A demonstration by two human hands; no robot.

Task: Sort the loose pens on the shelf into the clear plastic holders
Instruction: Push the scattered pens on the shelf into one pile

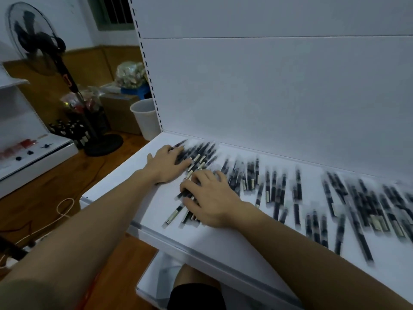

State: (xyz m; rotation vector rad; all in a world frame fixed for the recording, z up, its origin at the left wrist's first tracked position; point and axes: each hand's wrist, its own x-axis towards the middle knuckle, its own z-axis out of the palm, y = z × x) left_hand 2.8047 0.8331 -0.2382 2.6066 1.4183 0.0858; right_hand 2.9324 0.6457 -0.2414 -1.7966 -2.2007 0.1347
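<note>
Pens [273,186] black, pale label bands; shelf [245,242] white; floor [67,175] brown.

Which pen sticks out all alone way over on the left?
The thin dark pen poking out past the fingertips of the left hand, toward the back wall. It lies leftmost; the others bunch together.

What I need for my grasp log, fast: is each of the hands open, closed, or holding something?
Left hand: open, flat on the pens.
Right hand: fingers curled over pens; grip cannot be told.
</note>
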